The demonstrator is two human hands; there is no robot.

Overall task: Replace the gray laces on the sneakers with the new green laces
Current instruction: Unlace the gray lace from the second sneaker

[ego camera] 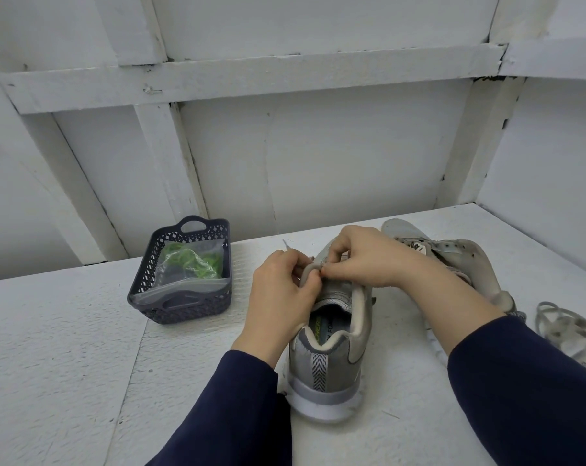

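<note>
I have the gray sneaker (pixel 332 351) standing heel toward me on the counter (pixel 66 331). Both hands are clenched on it at the top eyelets: my left hand (pixel 281 284) pinches a gray band there, and my right hand (pixel 362 257) pinches just beside it. Whether that band is lace or flap I cannot tell. A lace should be soft, light and limp, so I'd grip near its stiffer tip. The green laces (pixel 190 262) lie bagged in the basket (pixel 180 311), leftward.
</note>
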